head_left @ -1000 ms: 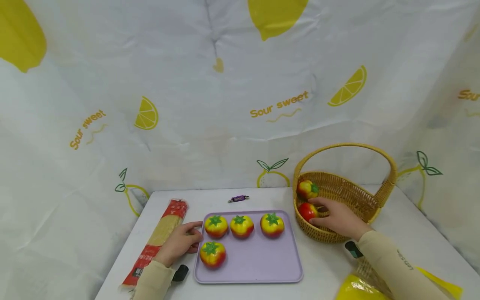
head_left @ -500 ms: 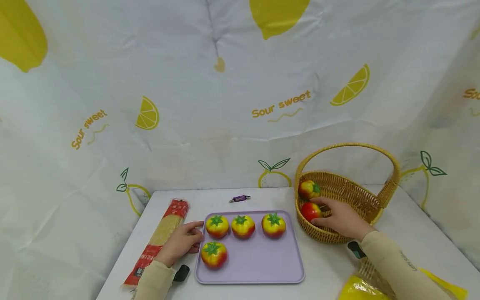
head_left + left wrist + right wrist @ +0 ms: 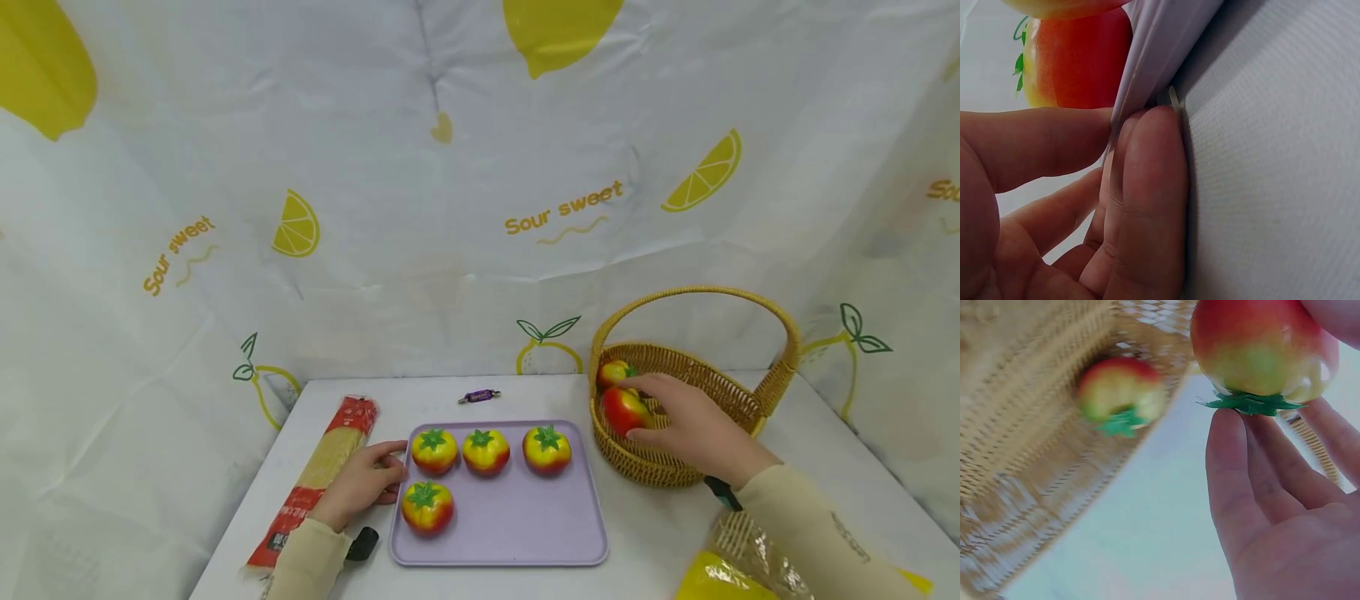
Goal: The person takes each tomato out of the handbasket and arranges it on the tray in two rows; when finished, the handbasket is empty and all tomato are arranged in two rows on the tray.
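Note:
My right hand point(image 3: 697, 427) grips a red and yellow toy tomato point(image 3: 624, 412) between thumb and fingers, over the left side of a wicker basket point(image 3: 651, 473). In the right wrist view its green leafy top faces the fingertips point(image 3: 1229, 428). Another toy tomato point(image 3: 1116, 390) lies inside the basket. On the left, my left hand point(image 3: 360, 483) pinches the left rim of a lilac tray point(image 3: 525, 529), thumb and fingers on either side of the edge. Several toy tomatoes stand on that tray: a row along the back and one point(image 3: 428, 508) at the front left.
A red packet of noodles point(image 3: 330, 457) lies left of the tray, partly under the left forearm. Behind the tray is a purple wrapped candy point(image 3: 478, 397). A yellow and clear bag point(image 3: 723, 575) lies at the front right below the right sleeve. The basket's tall handle point(image 3: 697, 290) arches up.
The right hand has lifted the toy tomato up from its spot in the basket, and it now partly covers the other one. My left hand stays at the tray's rim.

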The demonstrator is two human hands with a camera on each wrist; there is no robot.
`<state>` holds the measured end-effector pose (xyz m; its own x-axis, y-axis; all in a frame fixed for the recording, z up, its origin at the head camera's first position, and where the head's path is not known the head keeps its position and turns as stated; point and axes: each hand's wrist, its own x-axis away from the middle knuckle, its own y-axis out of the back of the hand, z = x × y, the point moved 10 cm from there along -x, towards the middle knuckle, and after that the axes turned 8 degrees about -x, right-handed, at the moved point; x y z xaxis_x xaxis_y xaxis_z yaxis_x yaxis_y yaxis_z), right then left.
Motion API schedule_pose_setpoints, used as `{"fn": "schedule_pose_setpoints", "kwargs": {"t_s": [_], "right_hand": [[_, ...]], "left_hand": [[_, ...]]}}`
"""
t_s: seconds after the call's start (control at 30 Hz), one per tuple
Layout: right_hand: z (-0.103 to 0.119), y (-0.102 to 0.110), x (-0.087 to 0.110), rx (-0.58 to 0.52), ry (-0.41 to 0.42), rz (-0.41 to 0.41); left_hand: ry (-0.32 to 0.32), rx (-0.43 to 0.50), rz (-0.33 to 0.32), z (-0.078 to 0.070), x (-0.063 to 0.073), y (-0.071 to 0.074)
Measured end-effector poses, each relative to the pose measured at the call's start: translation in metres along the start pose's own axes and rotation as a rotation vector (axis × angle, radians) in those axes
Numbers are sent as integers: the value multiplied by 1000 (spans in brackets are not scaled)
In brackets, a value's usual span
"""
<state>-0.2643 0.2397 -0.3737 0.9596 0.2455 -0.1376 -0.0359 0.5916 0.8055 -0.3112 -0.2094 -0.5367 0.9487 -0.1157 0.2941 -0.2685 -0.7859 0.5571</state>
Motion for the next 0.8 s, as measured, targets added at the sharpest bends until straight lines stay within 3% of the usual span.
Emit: {"fn": "schedule_pose_setpoints", "kwargs": {"t_s": [0.27,0.53,0.8], "right_hand": [[63,-22,-1,61,110,42],[108,-67,-2,72,191,112],[141,-116,2,164,335,151]], "left_hand": [[-3,-6,-6,1,0,3],[-11,-6,-6,0,0,4],[-29,-7,-8,-2,-1,2]]}}
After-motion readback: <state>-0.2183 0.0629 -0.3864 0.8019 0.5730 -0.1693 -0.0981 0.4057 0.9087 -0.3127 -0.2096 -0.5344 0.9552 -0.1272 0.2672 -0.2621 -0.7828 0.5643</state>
